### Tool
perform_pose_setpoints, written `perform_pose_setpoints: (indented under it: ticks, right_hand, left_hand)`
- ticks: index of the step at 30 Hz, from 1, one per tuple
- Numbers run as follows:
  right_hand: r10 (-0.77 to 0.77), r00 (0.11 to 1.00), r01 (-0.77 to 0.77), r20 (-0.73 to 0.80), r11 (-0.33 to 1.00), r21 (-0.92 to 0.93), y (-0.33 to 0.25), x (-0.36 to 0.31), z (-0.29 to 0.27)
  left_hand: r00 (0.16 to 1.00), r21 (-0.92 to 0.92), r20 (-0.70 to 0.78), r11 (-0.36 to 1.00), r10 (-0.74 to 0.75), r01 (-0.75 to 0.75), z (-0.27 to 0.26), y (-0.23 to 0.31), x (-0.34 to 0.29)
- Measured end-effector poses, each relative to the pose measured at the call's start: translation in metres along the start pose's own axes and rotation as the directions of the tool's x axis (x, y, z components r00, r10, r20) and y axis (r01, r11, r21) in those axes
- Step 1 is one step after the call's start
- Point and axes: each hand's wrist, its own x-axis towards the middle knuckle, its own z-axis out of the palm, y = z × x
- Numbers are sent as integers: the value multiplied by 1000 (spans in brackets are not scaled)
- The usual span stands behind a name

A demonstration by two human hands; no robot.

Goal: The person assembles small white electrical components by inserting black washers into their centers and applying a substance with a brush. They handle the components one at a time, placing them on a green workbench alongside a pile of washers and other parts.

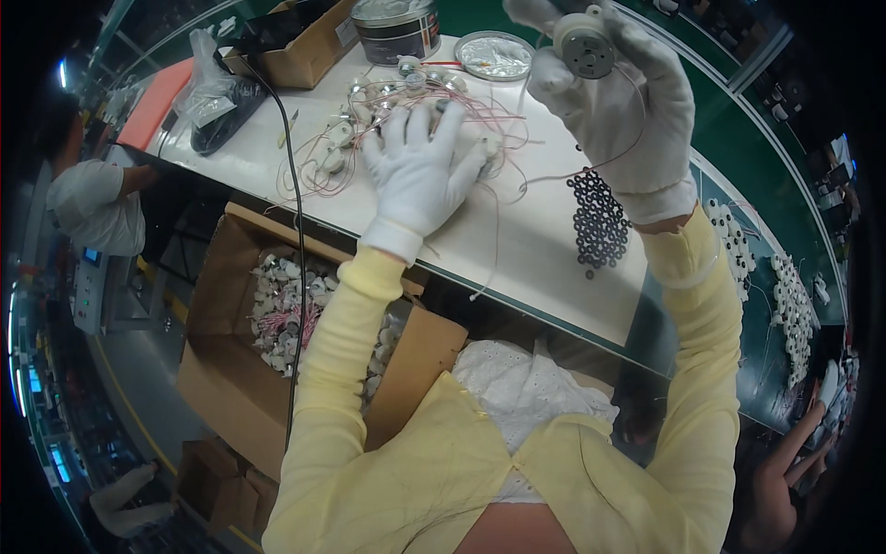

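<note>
My right hand, in a white glove, is raised at the upper right. Its fingers are closed around a small round motor with a metal face and a white rim; thin pale wires trail from it. On the white tabletop, my gloved left hand lies with fingers spread at the near edge of a heap of similar small motors. Pink and white wires tangle around that heap. What lies under the left palm is hidden.
Black rings lie scattered on the right of the table. Behind the heap stand a tin and a round lid. An open cardboard box of motors sits below the near edge. A black cable hangs across the left.
</note>
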Motion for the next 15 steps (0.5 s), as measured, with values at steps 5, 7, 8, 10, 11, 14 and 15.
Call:
perform_pose_setpoints:
  ticks: [5, 7, 8, 10, 11, 14, 15]
  right_hand:
    - [-137, 990, 136, -36, 990, -22, -18, -5, 14]
    - [-212, 972, 216, 104, 976, -27, -34, -8, 1]
    - [-235, 950, 249, 208, 967, -47, -44, -7, -11]
    - [-210, 960, 224, 183, 973, -60, -62, -14, -6]
    - [-128, 985, 128, 114, 992, 8, -72, -23, 3]
    - [48, 999, -46, -20, 997, 68, -92, -59, 5]
    - [136, 988, -133, -75, 990, 43, -92, -72, 12]
  left_hand:
    - [998, -88, 51, 996, 20, -16, -16, -9, 3]
    - [1000, 4, -11, 1000, -29, 29, -31, -20, -7]
    - [995, 93, -87, 994, -49, 57, -34, -30, -11]
    - [985, 181, -131, 974, -115, 137, -24, -56, -19]
    - [981, 194, -100, 964, -164, 181, -8, -76, -24]
    - [984, 115, -44, 977, -174, 178, 1, -80, -23]
    - [988, 70, -27, 985, -153, 155, -2, -76, -21]
